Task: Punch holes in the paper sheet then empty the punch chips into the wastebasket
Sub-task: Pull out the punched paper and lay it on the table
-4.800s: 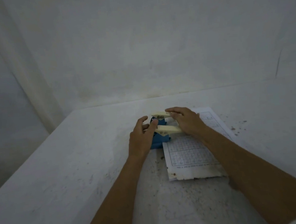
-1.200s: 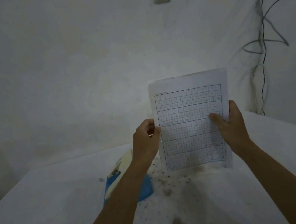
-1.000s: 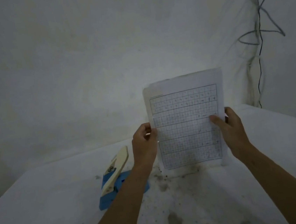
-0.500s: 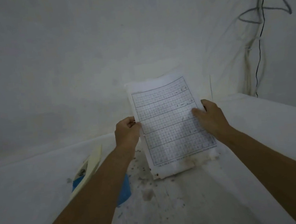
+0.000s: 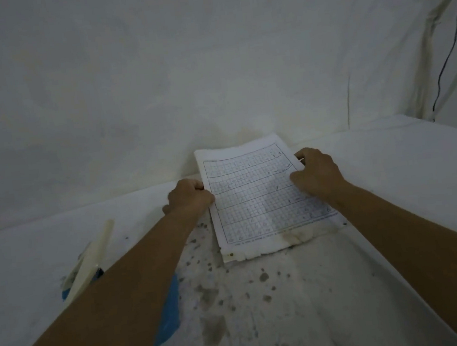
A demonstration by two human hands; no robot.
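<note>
A person looks down at their own two bare arms reaching forward over a white, stained table set against a white wall.

The left hand is closed on the left edge of a paper sheet, thumb side on top. The right hand is closed on the right edge, fingers curled over the upper right part of the page. The sheet is printed with a grid of small squares and has a torn, dirty bottom edge. It tilts back, its top edge raised toward the wall and its bottom edge low, at or just above the table; contact cannot be told.

The hole punch, with a cream lever raised over a blue base, sits on the table near the left, mostly hidden behind the left forearm and well apart from the sheet. Dark specks are scattered on the table below the sheet. No wastebasket is in view.

Whether the sheet has holes cannot be told. The step in hand appears to be laying the sheet down flat. To do it well, both hands should lower together so the page does not buckle, set it clear of the punch, and let go only once it rests flat. The punch then needs lifting level, so chips stay inside.
</note>
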